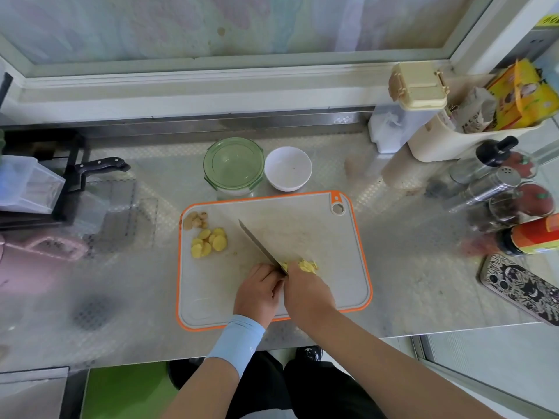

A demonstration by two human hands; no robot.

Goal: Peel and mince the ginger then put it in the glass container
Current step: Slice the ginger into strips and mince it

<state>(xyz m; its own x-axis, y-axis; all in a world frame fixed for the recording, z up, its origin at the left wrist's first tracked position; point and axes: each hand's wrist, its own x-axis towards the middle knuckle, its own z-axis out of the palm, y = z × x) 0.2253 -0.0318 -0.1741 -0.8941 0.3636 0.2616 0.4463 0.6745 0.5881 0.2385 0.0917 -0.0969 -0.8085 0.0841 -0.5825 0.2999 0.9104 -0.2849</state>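
From my feed, the nearest thing is a light blue sleeve [236, 343] on the left wrist. Just past it, the left grip [258, 293] is clenched round the handle of a steel-bladed kitchen knife [260, 246], whose blade runs away to the upper left with its heel against the ginger. The right grip [307, 293] is curled over a yellow peeled chunk of ginger [307, 265], pinning it on the near middle of the grey cutting board with an orange rim [332, 252].

Further up the board's left side lies a small heap of yellow ginger slices [210, 241], and beyond them, in the far left corner, a few tan peel scraps [196, 220].

Behind the board on the shiny metal tabletop [408, 267] stands a round glass container with a green clip lid [233, 164], lid on, with a small white bowl [288, 168] just beside it on the right. A patterned black-and-white phone [520, 293] lies well off to the right.
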